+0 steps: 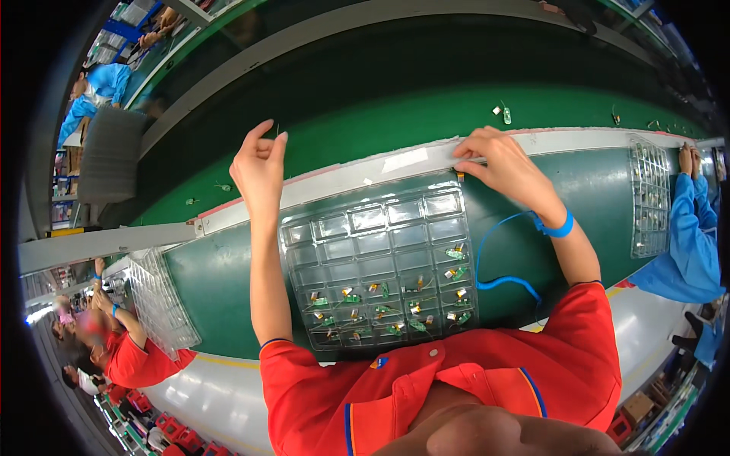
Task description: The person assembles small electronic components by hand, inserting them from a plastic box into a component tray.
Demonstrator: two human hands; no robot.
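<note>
Two hands up, both at the far edge of the clear plastic compartment tray (380, 266) that sits centre frame on the green mat (220, 281). Your left hand (258, 167), upper centre-left, has thumb and forefinger pressed together around something thin, a fine wire or lead showing just above the fingertips; what it is cannot be told at this size. Your right hand (506, 163), upper centre-right, lies fingers curled on the pale grey rail (365, 171) just past the tray's far right corner, fingertips down on the rail; whether it pinches anything, you cannot tell. A blue wrist strap (559, 226) with a coiled blue cord (494, 258) hangs from that wrist across the mat. Tray state: near rows and right column carry small green and gold parts (414, 308), far rows and left column bare. Judged step: a small piece is between tray and belt, the left pinch carrying it. The next move calls for a steady pinch and a clean line past the tray wall, without snagging the cord. Labels: a white rectangular patch (403, 159) on the rail centre top. Second clear tray (648, 194) at right edge beside a blue sleeve (688, 235); third tray (160, 304) lower left by a person in red.
</note>
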